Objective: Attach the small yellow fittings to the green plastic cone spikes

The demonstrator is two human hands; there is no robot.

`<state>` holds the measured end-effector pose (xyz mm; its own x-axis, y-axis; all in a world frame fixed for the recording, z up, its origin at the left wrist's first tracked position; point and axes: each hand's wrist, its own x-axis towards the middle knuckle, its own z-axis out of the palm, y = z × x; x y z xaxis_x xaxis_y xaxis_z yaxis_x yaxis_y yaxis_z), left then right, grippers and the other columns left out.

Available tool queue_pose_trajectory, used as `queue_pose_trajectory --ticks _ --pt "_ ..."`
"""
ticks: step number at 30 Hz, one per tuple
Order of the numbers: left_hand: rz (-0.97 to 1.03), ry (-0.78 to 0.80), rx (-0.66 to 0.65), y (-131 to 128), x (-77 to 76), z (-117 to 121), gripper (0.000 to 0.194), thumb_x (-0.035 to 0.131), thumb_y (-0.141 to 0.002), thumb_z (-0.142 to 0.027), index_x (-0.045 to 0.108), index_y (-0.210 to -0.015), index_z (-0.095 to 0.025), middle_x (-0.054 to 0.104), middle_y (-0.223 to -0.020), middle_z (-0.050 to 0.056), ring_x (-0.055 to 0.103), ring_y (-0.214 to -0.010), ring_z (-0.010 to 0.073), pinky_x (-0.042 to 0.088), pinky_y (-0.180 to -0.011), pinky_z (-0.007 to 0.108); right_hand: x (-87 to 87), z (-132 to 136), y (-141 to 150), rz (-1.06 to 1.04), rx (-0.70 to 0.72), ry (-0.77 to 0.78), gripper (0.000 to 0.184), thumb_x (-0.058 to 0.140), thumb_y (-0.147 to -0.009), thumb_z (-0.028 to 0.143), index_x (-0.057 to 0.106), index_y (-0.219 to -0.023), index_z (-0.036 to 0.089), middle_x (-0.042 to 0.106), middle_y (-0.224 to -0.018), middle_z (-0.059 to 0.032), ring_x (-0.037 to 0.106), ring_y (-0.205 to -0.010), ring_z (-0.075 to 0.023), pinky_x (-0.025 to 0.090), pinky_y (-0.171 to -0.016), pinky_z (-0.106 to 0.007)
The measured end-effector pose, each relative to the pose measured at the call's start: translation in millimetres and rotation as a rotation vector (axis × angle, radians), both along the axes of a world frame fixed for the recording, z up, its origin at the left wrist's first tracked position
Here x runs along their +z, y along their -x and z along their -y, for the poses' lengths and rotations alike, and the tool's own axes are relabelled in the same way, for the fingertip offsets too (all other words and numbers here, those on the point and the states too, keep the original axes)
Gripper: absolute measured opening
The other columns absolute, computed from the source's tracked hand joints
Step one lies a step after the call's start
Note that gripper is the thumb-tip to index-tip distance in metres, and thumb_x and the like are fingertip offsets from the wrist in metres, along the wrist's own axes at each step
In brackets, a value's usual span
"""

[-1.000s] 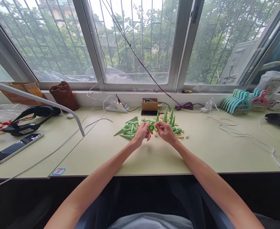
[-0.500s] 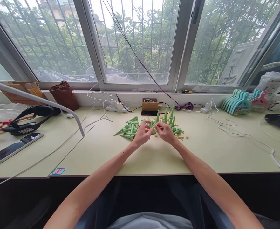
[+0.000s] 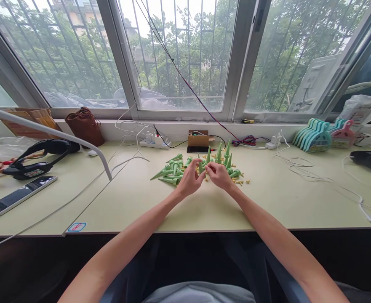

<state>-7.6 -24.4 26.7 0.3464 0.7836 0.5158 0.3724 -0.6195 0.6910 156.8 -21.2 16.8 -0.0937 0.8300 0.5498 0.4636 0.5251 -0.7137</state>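
My left hand (image 3: 190, 179) is curled round a green plastic plant-watering spike (image 3: 200, 167), thumb and index finger at its sides. The spike points upward. My right hand (image 3: 218, 174) is pinched closed just right of it, fingertips close to the spike; whatever lies between them is hidden. Several loose green spikes (image 3: 172, 168) lie in a heap beyond my left hand. Other spikes (image 3: 227, 152) stand upright past my right hand. Small yellow plastic pieces (image 3: 239, 182) are scattered among and beside them.
An open cardboard box (image 3: 198, 141) and a dark phone stand behind the spikes. A white power strip (image 3: 155, 144) and cables lie at the back. Headphones (image 3: 41, 158), a large phone (image 3: 19, 195) and a white curved arm (image 3: 100, 153) are left; teal hangers (image 3: 313, 134) stand right.
The spike in my left hand has turned from its round cap facing me to its point upward. My left fingers have shifted round it. My right hand stays pinched in nearly the same place.
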Motion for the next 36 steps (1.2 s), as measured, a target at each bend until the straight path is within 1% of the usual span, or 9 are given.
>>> queue_pose_trajectory --ticks 4,6,8,11,13,16,20,28,36 --pt "0.081 0.012 0.020 -2 0.6 0 0.042 0.054 -0.090 -0.036 0.037 -0.126 -0.025 0.053 -0.110 0.006 0.041 -0.050 0.0027 0.040 -0.055 0.022 0.7 0 -1 -0.042 -0.039 0.006 0.032 0.048 -0.091 0.046 0.050 -0.071 0.020 0.045 -0.057 0.0023 0.038 -0.051 -0.0121 0.031 -0.050 -0.025" --pt "0.132 0.034 0.050 -2 1.2 -2 0.040 0.054 -0.090 -0.040 0.040 -0.124 -0.024 0.056 -0.104 0.004 0.042 -0.049 0.0031 0.040 -0.053 0.021 0.7 -1 -2 -0.052 -0.048 0.008 0.033 0.047 -0.091 0.047 0.050 -0.073 0.021 0.046 -0.058 0.0023 0.039 -0.050 -0.0119 0.032 -0.050 -0.025" --pt "0.186 0.090 0.075 -1 1.8 -5 0.035 0.053 -0.090 -0.044 0.045 -0.116 -0.023 0.057 -0.088 0.001 0.044 -0.047 0.0046 0.038 -0.050 0.020 0.7 -1 -3 -0.057 -0.055 0.004 0.033 0.047 -0.092 0.048 0.051 -0.074 0.021 0.047 -0.059 0.0022 0.040 -0.050 -0.0117 0.033 -0.050 -0.024" --pt "0.252 0.286 0.045 0 2.5 -9 0.030 0.051 -0.090 -0.050 0.050 -0.097 -0.020 0.053 -0.061 -0.004 0.042 -0.041 0.0070 0.034 -0.043 0.020 1.2 0 -3 -0.069 -0.050 0.000 0.033 0.046 -0.093 0.049 0.051 -0.076 0.021 0.047 -0.059 0.0022 0.040 -0.049 -0.0114 0.033 -0.050 -0.024" --pt "0.307 0.469 -0.026 0 3.0 -11 0.033 0.050 -0.090 -0.052 0.049 -0.091 -0.020 0.052 -0.053 -0.005 0.037 -0.035 0.0070 0.031 -0.038 0.020 2.1 0 -3 -0.079 -0.036 -0.003 0.033 0.046 -0.093 0.049 0.051 -0.077 0.021 0.046 -0.059 0.0024 0.039 -0.049 -0.0113 0.033 -0.050 -0.024" --pt "0.417 0.707 -0.130 0 4.8 -11 0.034 0.051 -0.089 -0.053 0.047 -0.091 -0.019 0.054 -0.053 -0.003 0.035 -0.034 0.0069 0.032 -0.036 0.020 3.6 2 -2 -0.082 -0.010 -0.013 0.032 0.046 -0.093 0.049 0.053 -0.078 0.021 0.045 -0.060 0.0023 0.037 -0.050 -0.0112 0.033 -0.050 -0.024" --pt "0.481 0.861 -0.215 0 7.2 -9 0.034 0.054 -0.088 -0.053 0.044 -0.088 -0.020 0.057 -0.055 -0.002 0.039 -0.037 0.0075 0.036 -0.037 0.021 4.5 3 -1 -0.076 0.028 -0.026 0.032 0.046 -0.092 0.049 0.055 -0.079 0.020 0.046 -0.062 0.0018 0.037 -0.052 -0.0111 0.034 -0.052 -0.024" --pt "0.507 0.891 -0.257 2 4.5 -11 0.040 0.061 -0.084 -0.055 0.042 -0.086 -0.021 0.058 -0.060 -0.001 0.042 -0.039 0.0070 0.038 -0.040 0.021 2.1 1 -2 -0.068 0.052 -0.054 0.028 0.048 -0.093 0.042 0.055 -0.079 0.019 0.044 -0.062 0.0026 0.036 -0.053 -0.0104 0.032 -0.051 -0.023" --pt "0.451 0.766 -0.209 4 7.6 -8 0.044 0.067 -0.080 -0.055 0.048 -0.094 -0.018 0.060 -0.067 0.001 0.046 -0.042 0.0057 0.042 -0.043 0.022 0.5 -1 -3 -0.054 0.037 -0.058 0.029 0.048 -0.093 0.042 0.051 -0.075 0.019 0.043 -0.061 0.0029 0.036 -0.053 -0.0105 0.031 -0.051 -0.024"
